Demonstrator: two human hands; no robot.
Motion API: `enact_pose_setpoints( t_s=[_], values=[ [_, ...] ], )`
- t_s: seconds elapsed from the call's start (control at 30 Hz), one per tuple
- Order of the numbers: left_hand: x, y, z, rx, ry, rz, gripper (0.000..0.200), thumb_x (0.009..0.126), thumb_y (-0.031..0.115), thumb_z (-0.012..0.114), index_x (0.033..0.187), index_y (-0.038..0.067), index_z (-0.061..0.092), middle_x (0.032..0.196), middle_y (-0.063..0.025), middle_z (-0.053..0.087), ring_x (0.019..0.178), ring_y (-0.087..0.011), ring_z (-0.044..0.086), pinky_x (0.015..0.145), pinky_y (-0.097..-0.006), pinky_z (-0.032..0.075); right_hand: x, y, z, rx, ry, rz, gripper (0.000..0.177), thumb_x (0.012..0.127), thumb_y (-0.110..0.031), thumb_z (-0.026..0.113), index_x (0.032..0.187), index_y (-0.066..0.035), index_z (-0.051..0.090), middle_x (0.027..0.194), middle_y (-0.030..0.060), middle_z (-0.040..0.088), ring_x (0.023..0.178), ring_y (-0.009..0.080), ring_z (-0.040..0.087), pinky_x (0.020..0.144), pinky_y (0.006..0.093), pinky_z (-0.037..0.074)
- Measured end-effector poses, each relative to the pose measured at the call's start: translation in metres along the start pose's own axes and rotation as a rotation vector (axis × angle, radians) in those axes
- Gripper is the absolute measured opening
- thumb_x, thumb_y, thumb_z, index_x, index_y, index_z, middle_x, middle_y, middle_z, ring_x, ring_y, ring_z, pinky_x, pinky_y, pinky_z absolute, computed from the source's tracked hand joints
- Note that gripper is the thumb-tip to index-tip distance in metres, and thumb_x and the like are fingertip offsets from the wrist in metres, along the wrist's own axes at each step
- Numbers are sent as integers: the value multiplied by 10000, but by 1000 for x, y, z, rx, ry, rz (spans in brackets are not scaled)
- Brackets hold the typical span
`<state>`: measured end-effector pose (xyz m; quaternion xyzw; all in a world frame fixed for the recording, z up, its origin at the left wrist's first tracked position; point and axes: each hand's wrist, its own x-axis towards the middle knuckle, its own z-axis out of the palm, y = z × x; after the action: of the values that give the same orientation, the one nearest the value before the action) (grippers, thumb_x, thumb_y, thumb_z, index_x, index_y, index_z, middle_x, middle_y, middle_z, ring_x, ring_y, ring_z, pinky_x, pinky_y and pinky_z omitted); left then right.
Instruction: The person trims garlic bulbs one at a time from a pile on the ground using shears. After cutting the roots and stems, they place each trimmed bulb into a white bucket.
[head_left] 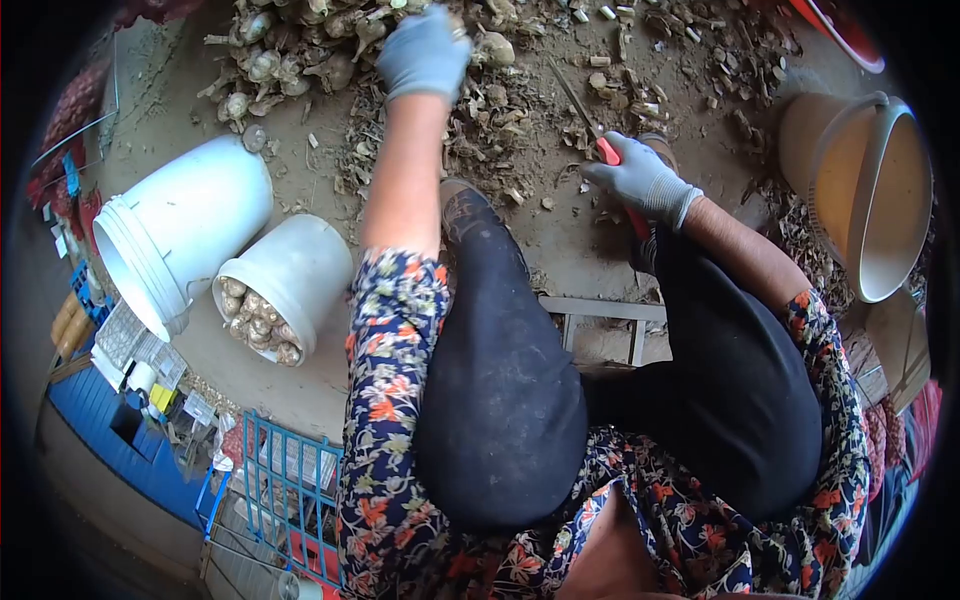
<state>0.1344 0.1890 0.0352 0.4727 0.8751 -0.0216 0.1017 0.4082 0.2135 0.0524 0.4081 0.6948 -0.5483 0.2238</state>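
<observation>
My left hand [423, 55], in a grey glove, reaches over the heap of garlic bulbs [290, 65] at the top of the view. Its fingers are blurred and partly turned away, so I cannot tell whether they hold a bulb. My right hand [643, 180], gloved too, is closed round the red handle of a knife [608, 150]. The knife's long thin blade points up and left over the littered floor. Cut stem pieces and dry scraps [490, 140] lie between my two hands.
To my left a white bucket [200, 215] lies tipped beside a smaller bucket [310, 260] with garlic bulbs inside. A beige bucket [835, 150] lies on its side at the right. Behind me to the left is a blue-green metal rack [285, 475]. A red basin [848, 35] shows at the top right.
</observation>
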Motion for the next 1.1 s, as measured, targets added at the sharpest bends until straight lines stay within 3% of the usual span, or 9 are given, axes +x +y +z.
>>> enact_pose_setpoints(
  t_s=[0.13, 0.23, 0.27, 0.4, 0.43, 0.47, 0.77, 0.93, 1.1],
  values=[
    [-57, -38, 0, -1439, -6, -104, 575, 711, 249, 822, 1193, 65, 567, 926, -25, 633, 821, -112, 610, 724, -255, 532, -12, -22, -15, -129, -13, -98, 381, 852, -327, 579, 991, 15, 483, 957, 258, 621, 929, 370, 634, 811, 443, 488],
    [-91, -24, -5, -1822, -76, -2, 669, 722, 111, 817, 1290, 34, 471, 931, 9, 593, 796, -78, 576, 730, -214, 512, -10, -26, -8, -278, 166, -321, 330, 870, -291, 558, 1001, -2, 468, 908, 235, 615, 872, 348, 645, 772, 451, 499],
    [-97, -20, -6, -1828, -81, -5, 669, 722, 111, 817, 1290, 34, 471, 931, 9, 593, 796, -78, 576, 730, -214, 512, -8, -27, -5, -373, 328, -491, 307, 877, -277, 549, 1007, -12, 463, 882, 222, 610, 846, 338, 646, 757, 454, 501],
    [-104, -15, -16, -1931, -45, 3, 645, 724, 48, 798, 1279, 5, 473, 968, -8, 603, 808, -83, 581, 738, -214, 511, -11, -41, -5, -662, 437, -490, 341, 881, -345, 572, 1002, -43, 473, 862, 176, 603, 803, 342, 634, 727, 463, 488],
    [-105, -17, -21, -1721, -135, 15, 630, 723, 18, 786, 1271, -3, 474, 997, -22, 607, 833, -92, 591, 745, -224, 519, -11, -42, -6, -703, 453, -504, 362, 883, -370, 570, 1022, -48, 477, 855, 163, 600, 793, 339, 632, 714, 463, 483],
    [-105, -17, -23, -1512, -221, 24, 617, 723, -11, 774, 1262, -10, 475, 1025, -36, 611, 857, -102, 601, 751, -235, 526, -11, -45, -6, -702, 449, -502, 362, 883, -370, 570, 1022, -48, 477, 855, 163, 600, 793, 339, 632, 714, 463, 483],
    [-112, -25, -35, -1435, -181, 45, 630, 697, -10, 775, 1256, -40, 486, 1042, -70, 620, 897, -114, 613, 793, -255, 526, -14, -55, -8, -774, 410, -440, 487, 816, -272, 642, 1203, -50, 445, 1005, 167, 564, 976, 335, 588, 838, 466, 448],
    [-118, -33, -26, -1761, -293, -26, 656, 659, -29, 778, 1254, -46, 501, 1074, -101, 637, 946, -128, 623, 840, -262, 525, -15, -53, -9, -784, 385, -510, 467, 812, -267, 642, 1185, -51, 464, 1003, 159, 563, 960, 319, 593, 821, 452, 454],
    [-116, -40, -38, -1504, -373, 32, 619, 617, -56, 772, 1203, -19, 576, 1074, -52, 651, 964, -122, 618, 862, -261, 515, -15, -52, -8, -907, 319, -526, 350, 815, -256, 637, 1058, -54, 485, 858, 115, 573, 810, 275, 611, 735, 422, 466]
  ],
)
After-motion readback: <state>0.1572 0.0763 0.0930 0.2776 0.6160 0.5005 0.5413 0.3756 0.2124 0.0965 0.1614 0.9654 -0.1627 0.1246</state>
